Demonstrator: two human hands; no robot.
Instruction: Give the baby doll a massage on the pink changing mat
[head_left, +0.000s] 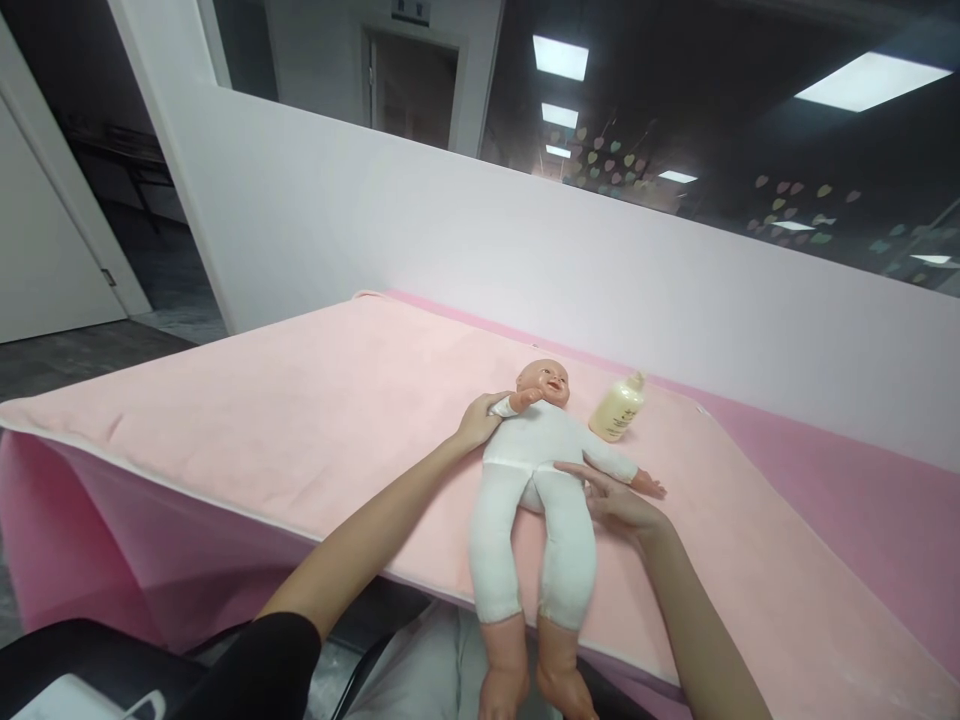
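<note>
A baby doll (536,440) with a white cloth body lies on its back on the pink mat, head away from me. Its bare plastic feet hang over the near edge. My left hand (478,422) is closed around the doll's upper arm at the shoulder, on the left of the picture; part of its fingers is hidden behind that arm. At the opposite hip, my right hand (616,503) rests with fingers stretched and apart, one lying across the top of the thigh. Beyond the doll's other arm, a pale yellow pump bottle (616,408) stands tilted in view.
The pink mat (300,420) covers a table against a white low wall (360,210) with dark glass above it. Heart stickers (611,155) show on the glass. At far left is a doorway. A white object (67,700) sits at the lower left.
</note>
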